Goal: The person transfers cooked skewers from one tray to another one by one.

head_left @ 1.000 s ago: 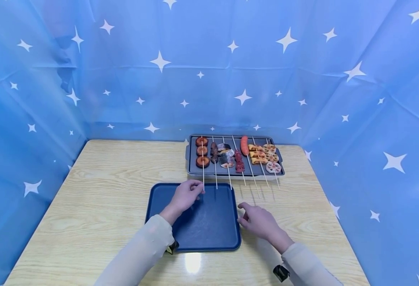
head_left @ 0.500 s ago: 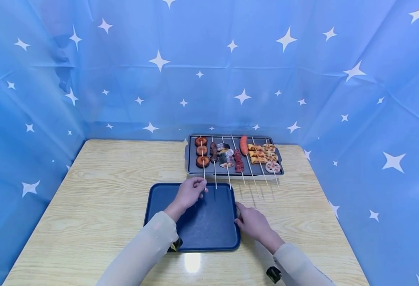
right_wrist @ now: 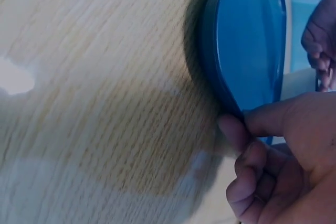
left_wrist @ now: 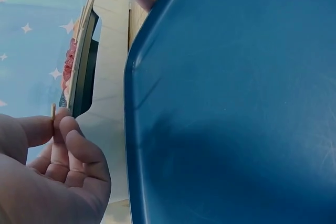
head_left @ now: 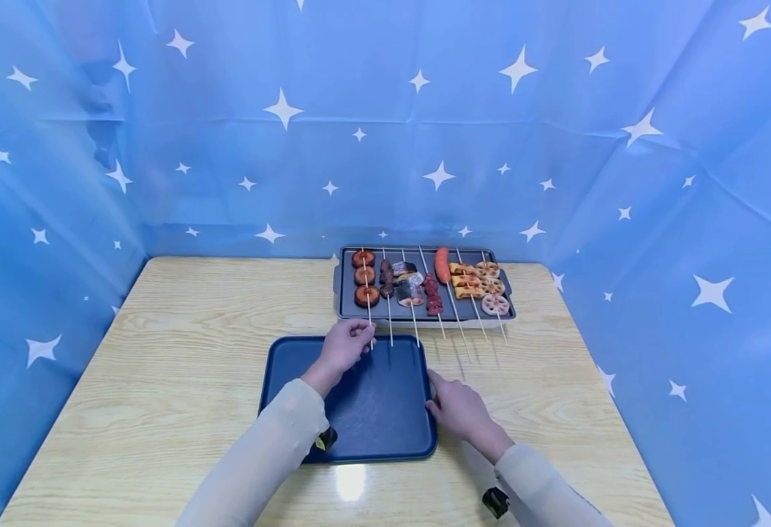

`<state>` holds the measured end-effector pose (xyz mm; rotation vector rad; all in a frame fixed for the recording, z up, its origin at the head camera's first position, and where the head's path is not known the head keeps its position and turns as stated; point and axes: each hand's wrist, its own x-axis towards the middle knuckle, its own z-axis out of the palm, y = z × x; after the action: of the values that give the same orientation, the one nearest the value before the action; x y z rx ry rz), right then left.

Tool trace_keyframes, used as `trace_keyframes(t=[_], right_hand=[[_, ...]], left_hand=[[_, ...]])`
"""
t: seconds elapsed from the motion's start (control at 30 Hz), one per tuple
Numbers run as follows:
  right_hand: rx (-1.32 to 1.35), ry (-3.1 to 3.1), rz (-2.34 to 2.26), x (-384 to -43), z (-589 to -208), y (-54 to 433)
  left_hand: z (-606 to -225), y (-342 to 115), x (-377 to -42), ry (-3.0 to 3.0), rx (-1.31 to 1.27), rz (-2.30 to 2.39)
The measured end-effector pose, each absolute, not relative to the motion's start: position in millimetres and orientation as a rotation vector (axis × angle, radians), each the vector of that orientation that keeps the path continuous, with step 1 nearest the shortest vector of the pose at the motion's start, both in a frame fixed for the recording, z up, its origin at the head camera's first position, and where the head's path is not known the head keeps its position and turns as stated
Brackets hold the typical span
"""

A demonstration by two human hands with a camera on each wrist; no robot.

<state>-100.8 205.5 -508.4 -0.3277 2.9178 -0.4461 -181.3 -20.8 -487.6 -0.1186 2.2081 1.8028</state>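
My left hand pinches the lower end of a wooden skewer stick between thumb and fingertips, above the far edge of a dark blue tray. That skewer carries three round, brown-rimmed slices, which lie at the left end of a dark grill pan. At the tray's right side, my right hand grips the rim between thumb and index finger, its other fingers curled below. In the right wrist view the tray edge runs to the pinch.
Right of the slices lie skewers of dark meat, fish pieces, red meat, a sausage, yellow folded pieces and lotus root. Their sticks overhang the pan's front edge. A starry blue curtain stands behind the wooden table.
My right hand has moved left from beside the tray to its rim and taken hold of it. My left hand still pinches the stick, slightly farther forward. The head view has shifted a little.
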Motion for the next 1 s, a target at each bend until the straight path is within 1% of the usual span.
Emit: trace_keyframes(t=[0.33, 0.57, 0.73, 1.0], right_hand=[[-0.289, 2.877, -0.446, -103, -506, 202], [-0.206, 2.831, -0.513, -103, -504, 202], [-0.222, 2.835, -0.508, -103, -504, 202], [-0.214, 2.835, -0.499, -105, -503, 202]], left_hand=[[-486, -29, -176, 2.184, -0.147, 1.868], [-471, -35, -165, 2.114, -0.126, 1.893], [-462, -46, -159, 2.066, -0.124, 1.906], [-454, -69, -148, 2.086, -0.042, 1.880]])
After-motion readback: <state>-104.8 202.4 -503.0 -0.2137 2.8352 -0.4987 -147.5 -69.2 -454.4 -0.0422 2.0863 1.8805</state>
